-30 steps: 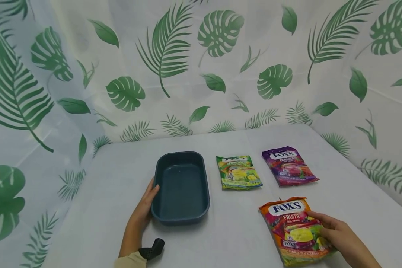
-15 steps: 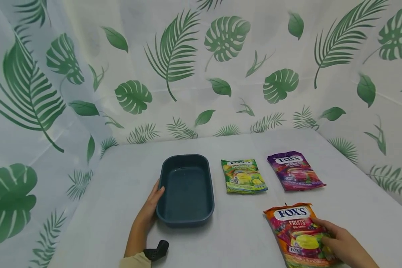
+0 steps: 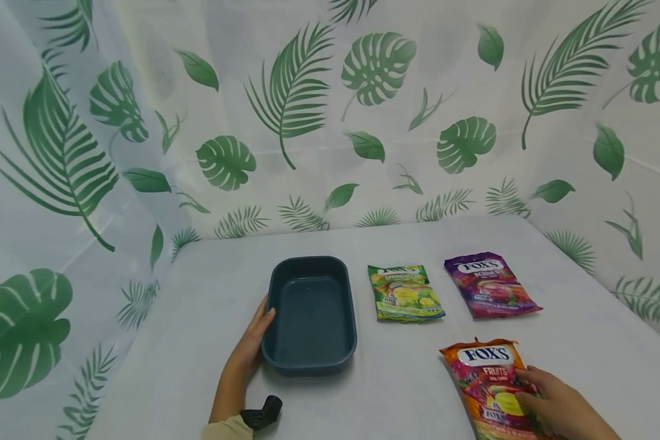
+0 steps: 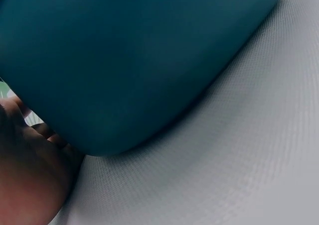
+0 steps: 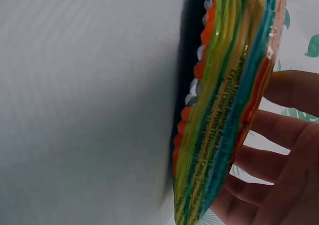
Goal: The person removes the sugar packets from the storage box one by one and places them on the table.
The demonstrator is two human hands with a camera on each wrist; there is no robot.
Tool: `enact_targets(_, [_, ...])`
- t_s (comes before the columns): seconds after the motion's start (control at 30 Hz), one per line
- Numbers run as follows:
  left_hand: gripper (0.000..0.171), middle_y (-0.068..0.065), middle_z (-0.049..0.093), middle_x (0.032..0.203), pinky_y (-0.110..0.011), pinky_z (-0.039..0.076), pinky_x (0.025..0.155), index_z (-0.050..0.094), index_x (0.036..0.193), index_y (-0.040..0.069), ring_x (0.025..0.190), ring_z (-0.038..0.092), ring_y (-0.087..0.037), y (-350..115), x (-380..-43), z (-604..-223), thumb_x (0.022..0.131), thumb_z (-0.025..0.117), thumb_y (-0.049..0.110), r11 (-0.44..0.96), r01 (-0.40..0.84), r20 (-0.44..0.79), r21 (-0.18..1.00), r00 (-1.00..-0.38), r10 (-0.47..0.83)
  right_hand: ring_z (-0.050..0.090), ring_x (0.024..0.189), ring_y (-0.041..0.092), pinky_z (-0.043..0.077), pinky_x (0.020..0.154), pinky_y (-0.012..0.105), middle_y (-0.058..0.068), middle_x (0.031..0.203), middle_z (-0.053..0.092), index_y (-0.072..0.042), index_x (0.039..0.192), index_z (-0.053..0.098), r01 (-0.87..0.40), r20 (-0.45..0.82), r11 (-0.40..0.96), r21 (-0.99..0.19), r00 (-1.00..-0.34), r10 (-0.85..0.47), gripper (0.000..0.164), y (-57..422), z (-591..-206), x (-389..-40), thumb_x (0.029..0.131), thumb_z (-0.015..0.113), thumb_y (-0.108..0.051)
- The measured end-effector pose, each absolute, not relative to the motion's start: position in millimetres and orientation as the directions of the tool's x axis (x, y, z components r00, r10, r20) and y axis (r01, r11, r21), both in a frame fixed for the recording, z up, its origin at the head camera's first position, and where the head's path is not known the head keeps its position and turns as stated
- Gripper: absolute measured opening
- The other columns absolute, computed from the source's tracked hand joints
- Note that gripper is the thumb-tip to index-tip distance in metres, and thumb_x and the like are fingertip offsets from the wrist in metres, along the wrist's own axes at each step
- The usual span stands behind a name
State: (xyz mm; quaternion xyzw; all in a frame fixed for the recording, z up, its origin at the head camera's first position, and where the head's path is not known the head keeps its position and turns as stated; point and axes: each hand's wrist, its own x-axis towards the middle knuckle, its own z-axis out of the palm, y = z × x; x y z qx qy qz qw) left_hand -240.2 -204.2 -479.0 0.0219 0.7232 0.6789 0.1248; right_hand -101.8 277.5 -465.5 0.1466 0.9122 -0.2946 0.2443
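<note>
A dark teal rectangular tub (image 3: 309, 324) sits on the white table in the head view. My left hand (image 3: 253, 339) holds its left side, thumb at the rim and fingers along the outer wall. In the left wrist view, the tub's smooth outside (image 4: 124, 70) fills much of the frame, and part of the hand (image 4: 40, 155) shows at left. At front right, my right hand (image 3: 555, 400) grips the right side of an orange Fox's Fruits candy bag (image 3: 486, 382). Its fingers (image 5: 261, 163) press against the bag's face beside the striped bottom end (image 5: 219, 110) in the right wrist view.
A green-yellow Fox's candy bag (image 3: 406, 294) lies right of the tub. Farther right is a purple Fox's Berries bag (image 3: 492, 286). Leaf-print curtains (image 3: 308, 122) stand behind and at both sides of the white table (image 3: 396, 379). A black wrist mount (image 3: 263, 412) sits on my left wrist.
The whole head view has shifted a little right and down. My left hand keeps its place on the tub. The right thumb has slid farther over the orange candy bag.
</note>
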Motion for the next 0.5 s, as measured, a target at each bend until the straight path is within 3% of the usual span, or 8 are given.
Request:
enact_targets(0.17, [0.063, -0.008, 0.0, 0.155, -0.063, -0.001, 0.107, 0.009, 0.148, 0.02, 0.141, -0.005, -0.033, -199.5, -241.7, -481.5, 0.095, 0.038, 0.041, 0.084, -0.138, -0.152, 0.987, -0.969, 0.195, 0.052, 0.092, 0.04, 0.049, 0.073, 0.051, 0.04, 0.119, 0.04, 0.013, 0.13, 0.033, 0.414, -0.555, 0.805, -0.425, -0.822, 0.129, 0.094, 284.0, -462.2, -99.5, 0.075, 0.059, -0.059])
enact_targets(0.33, [0.064, -0.011, 0.003, 0.155, -0.062, 0.002, 0.107, 0.012, 0.148, 0.018, 0.141, -0.001, -0.035, -199.5, -240.9, -478.5, 0.095, 0.039, 0.042, 0.138, -0.146, -0.167, 0.98, -0.973, 0.159, 0.055, 0.085, 0.031, 0.05, 0.071, 0.05, 0.034, 0.109, 0.052, 0.014, 0.125, 0.041, 0.389, -0.582, 0.835, -0.39, -0.807, 0.104, 0.096, 297.4, -462.1, -96.8, 0.074, 0.053, -0.067])
enact_targets(0.5, [0.065, -0.009, 0.005, 0.155, -0.057, 0.011, 0.11, 0.007, 0.148, 0.022, 0.141, 0.007, -0.034, -210.7, -233.6, -453.7, 0.095, 0.04, 0.041, 0.255, -0.041, -0.067, 0.966, -0.993, 0.095, 0.053, 0.092, 0.044, 0.047, 0.074, 0.056, 0.035, 0.111, 0.052, 0.014, 0.124, 0.043, 0.328, -0.582, 0.883, -0.337, -0.809, 0.078, 0.091, 312.3, -452.2, -99.8, 0.08, 0.047, -0.066])
